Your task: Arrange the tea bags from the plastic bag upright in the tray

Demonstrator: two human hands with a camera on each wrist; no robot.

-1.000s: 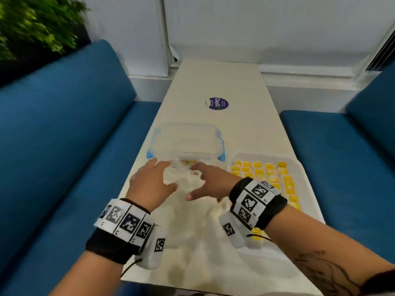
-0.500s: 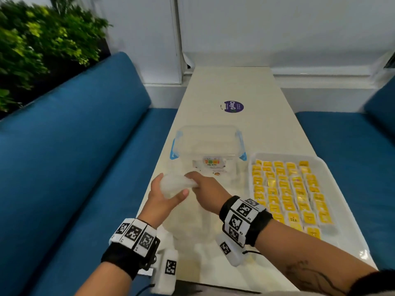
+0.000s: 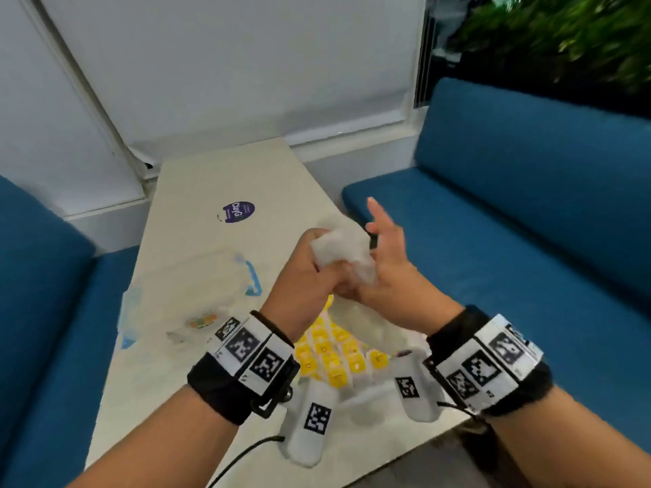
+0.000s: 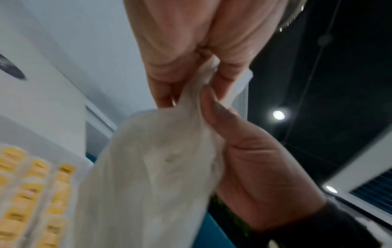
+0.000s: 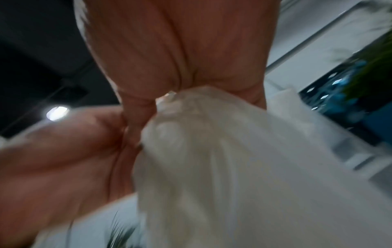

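Observation:
A crumpled translucent plastic bag [image 3: 338, 251] is held up in the air above the table between both hands. My left hand [image 3: 310, 265] grips its upper end with curled fingers. My right hand [image 3: 384, 262] holds the bag's right side, thumb pressed into the plastic and index finger pointing up. In the left wrist view the bag [image 4: 159, 167] hangs down from the pinching fingers; in the right wrist view it [image 5: 212, 151] comes out of the palm, blurred. Below the hands lies the white tray [image 3: 363, 406] with rows of upright yellow tea bags [image 3: 331, 357], also seen as tea bags [image 4: 31, 184].
A clear lidded container with blue clips [image 3: 197, 287] sits on the table left of the tray. A purple round sticker [image 3: 239, 212] is farther back. Blue sofas [image 3: 510, 206] flank the narrow table on both sides; its right edge runs close beside the tray.
Both hands have lifted the bag off the table and carried it right, over the tray. The head view has swung right and tilted.

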